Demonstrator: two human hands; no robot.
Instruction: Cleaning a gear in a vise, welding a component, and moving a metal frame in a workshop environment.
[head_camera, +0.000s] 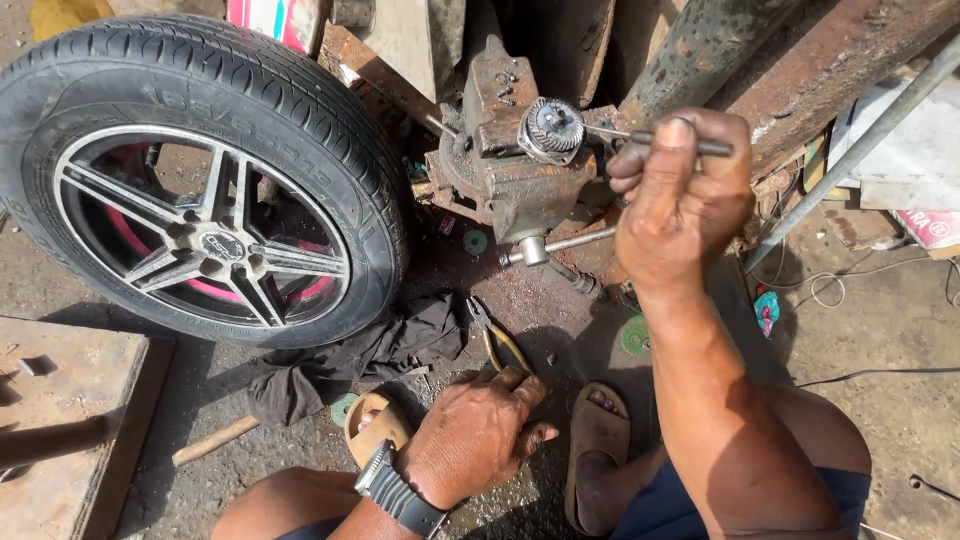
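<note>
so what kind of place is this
Likely an outdoor roadside repair workshop: a car wheel leans on the dirty ground, a rusty bench vise clamps a gear, and pliers lie near the left hand. The right hand grips a thin metal tool.

Open ground between tyre (200, 180) and vise (520, 170), partly blocked by black rag (370, 350) and pliers (497, 340)

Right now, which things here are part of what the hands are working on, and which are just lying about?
In hand:
right hand gripping thin metal rod
gear part clamped in rusty vise
left hand at yellow-handled pliers

Lying about:
car wheel
dark rag
grey pipe
</note>
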